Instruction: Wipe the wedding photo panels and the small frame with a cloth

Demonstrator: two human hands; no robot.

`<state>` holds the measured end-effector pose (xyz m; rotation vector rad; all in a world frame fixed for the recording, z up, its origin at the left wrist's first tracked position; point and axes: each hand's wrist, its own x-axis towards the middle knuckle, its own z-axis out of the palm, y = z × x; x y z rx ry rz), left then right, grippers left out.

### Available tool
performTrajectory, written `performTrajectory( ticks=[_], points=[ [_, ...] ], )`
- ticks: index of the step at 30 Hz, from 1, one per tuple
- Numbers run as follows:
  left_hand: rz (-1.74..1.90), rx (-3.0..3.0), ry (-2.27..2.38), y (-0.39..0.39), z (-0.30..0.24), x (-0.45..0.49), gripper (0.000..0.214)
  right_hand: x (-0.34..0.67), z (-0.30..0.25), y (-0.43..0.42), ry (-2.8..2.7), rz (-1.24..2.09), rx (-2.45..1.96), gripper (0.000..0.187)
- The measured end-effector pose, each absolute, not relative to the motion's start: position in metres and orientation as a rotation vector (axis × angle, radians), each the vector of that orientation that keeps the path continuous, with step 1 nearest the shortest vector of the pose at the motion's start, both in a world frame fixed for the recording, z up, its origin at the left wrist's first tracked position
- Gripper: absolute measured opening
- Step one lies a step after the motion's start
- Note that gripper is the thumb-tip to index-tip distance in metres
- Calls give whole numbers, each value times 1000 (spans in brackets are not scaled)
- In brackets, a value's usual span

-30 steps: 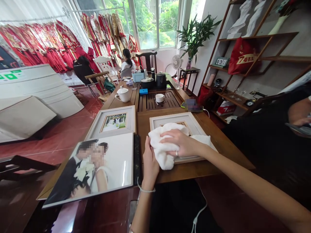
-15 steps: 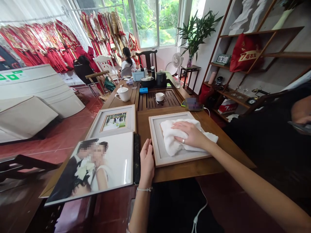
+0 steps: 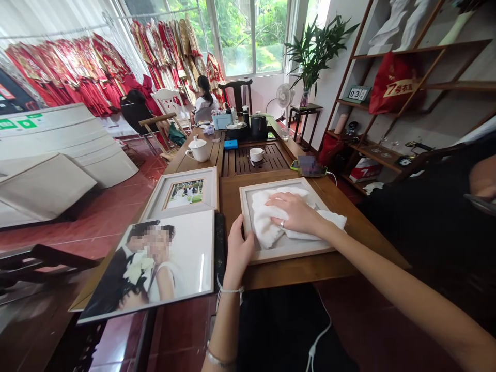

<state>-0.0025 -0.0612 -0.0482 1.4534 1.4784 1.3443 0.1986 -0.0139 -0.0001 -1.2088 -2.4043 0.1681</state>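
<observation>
The white cloth (image 3: 265, 227) has slid leftward across the picture frame (image 3: 294, 254), and the left hand (image 3: 238, 250) has closed in on its near left corner.
Left to right: a large photo print (image 3: 155, 268) overlaps the near edge of a smaller framed picture (image 3: 184, 192); then the left hand, grasping the corner, fingers along the side; then the frame, flat on the wooden table (image 3: 279, 277), with the right hand (image 3: 296, 214) clutching the bunched cloth against its face. I'd judge the frame stiff, fairly light, its face easily scratched or slippery if glazed, so best held by opposite rims; the cloth looks soft, easily gathered anywhere.
</observation>
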Motion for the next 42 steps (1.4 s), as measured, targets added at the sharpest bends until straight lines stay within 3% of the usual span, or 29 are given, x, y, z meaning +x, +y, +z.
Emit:
performTrajectory(
  ticks=[7,15,20,31,36,42],
  points=[
    [1171,1762,1656,-47,-40,12,50,247,7,-40,-2501,244,-938,34],
    [1152,1835,1616,-47,-49,8,50,247,9,22,-2221,74,-1264,30],
    [1139,1849,1605,-46,-49,7,49,207,5,46,-2307,8,-1216,44],
    [1212,1958,1573,-47,-47,5,43,230,15,-29,-2678,322,-812,41],
    [1241,1908,1591,-49,-47,7,42,267,18,-49,-2533,222,-1086,40],
    [1266,1890,1577,-50,-47,7,41,279,8,-8,-2243,18,-1375,36]
  ],
)
